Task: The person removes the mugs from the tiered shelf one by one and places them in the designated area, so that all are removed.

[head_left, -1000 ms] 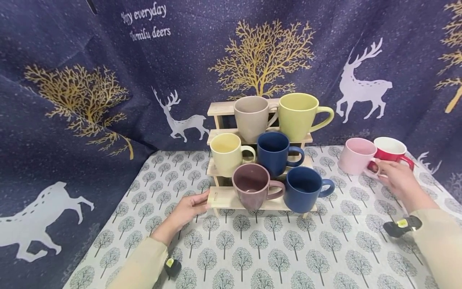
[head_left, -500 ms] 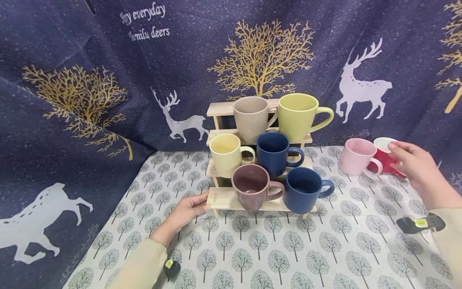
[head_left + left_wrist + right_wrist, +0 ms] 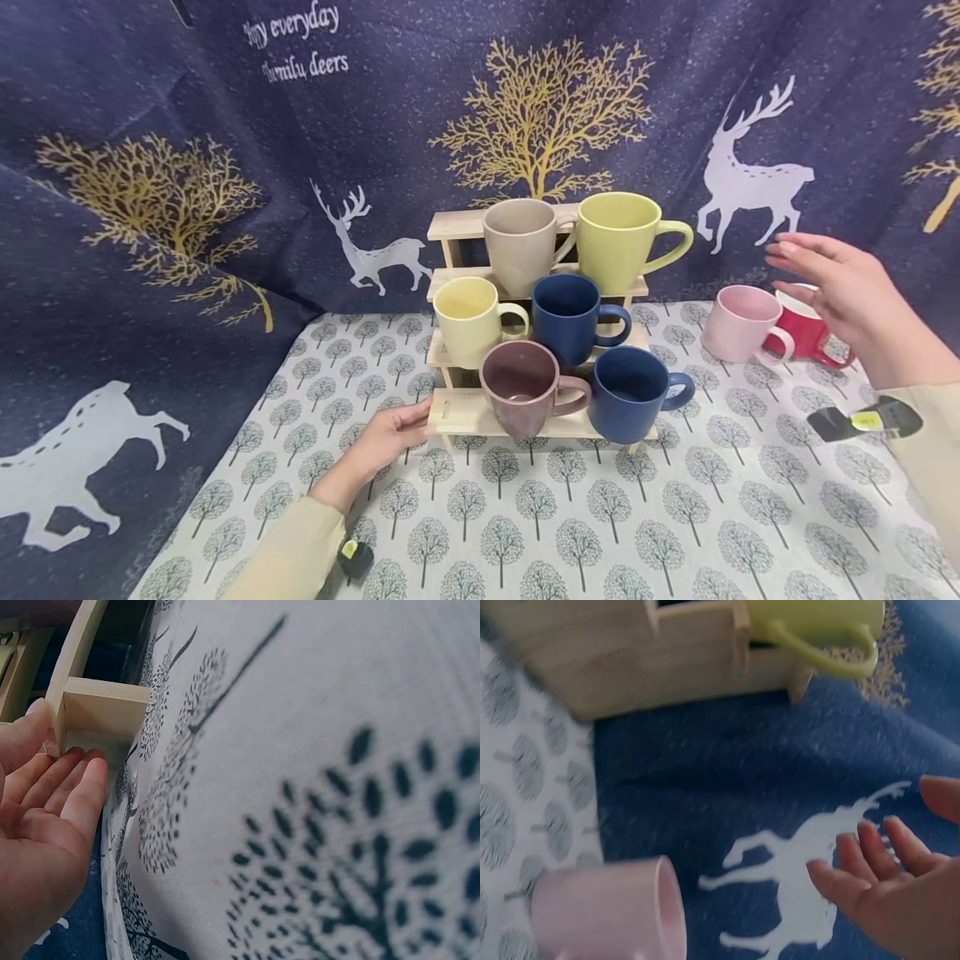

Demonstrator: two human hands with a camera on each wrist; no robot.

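Observation:
My left hand grips the left end of the lowest shelf of a stepped wooden rack. In the left wrist view its thumb lies over the board, with the fingers below. My right hand is raised in the air at the right, fingers spread apart, holding nothing. Below it on the table are a pink mug and a red mug with a white inside. The right hand and its wrist hide part of the red mug. In the right wrist view the pink mug lies to the left of the fingers.
The rack carries a taupe mug, a lime green mug, a pale yellow mug, a navy mug, a mauve mug and a blue mug. A dark blue deer-print cloth hangs behind the tree-print tablecloth.
My right hand let go of the pink mug's handle, passed over the red mug and rose. The red mug shifted slightly, its handle turning toward the front. The left hand stayed at the rack.

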